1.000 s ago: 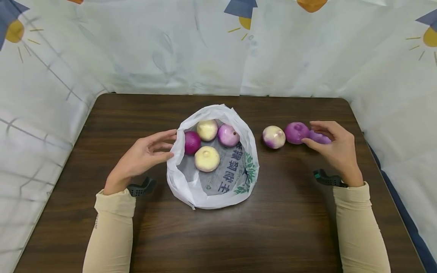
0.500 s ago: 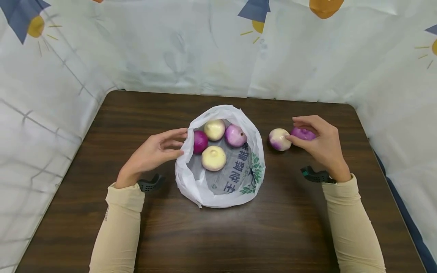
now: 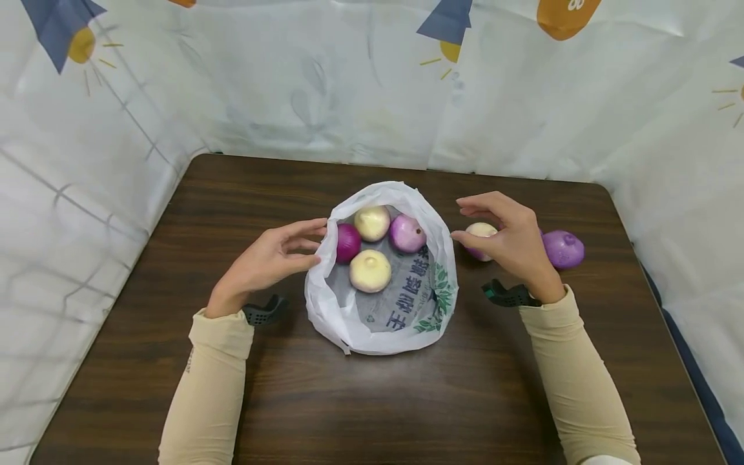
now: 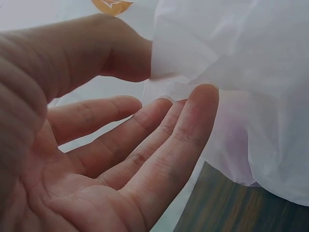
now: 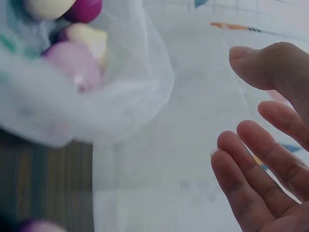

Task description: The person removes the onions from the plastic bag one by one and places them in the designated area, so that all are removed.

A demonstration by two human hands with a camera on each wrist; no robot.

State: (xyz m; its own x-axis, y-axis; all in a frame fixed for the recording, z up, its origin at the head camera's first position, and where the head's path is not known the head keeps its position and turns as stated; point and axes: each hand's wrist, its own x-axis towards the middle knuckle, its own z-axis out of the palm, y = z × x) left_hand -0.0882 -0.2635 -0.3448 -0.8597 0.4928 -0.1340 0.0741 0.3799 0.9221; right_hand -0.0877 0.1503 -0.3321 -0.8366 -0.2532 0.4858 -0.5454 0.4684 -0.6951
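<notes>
The left hand hasn't budged, its grip pinching the left rim of the white bag between thumb and fingers, propping it open on the tabletop. Four onions sit inside: dark purple, two pale ones, one pinkish. The real change is on the right: the right hand has slid left from the far-right purple onion, now lying alone, and reaches around the pale, purple-tinged onion just right of the bag. Grip looks loosely curled, not closed; the wrist view's blurry, so contact is hard to call.
</notes>
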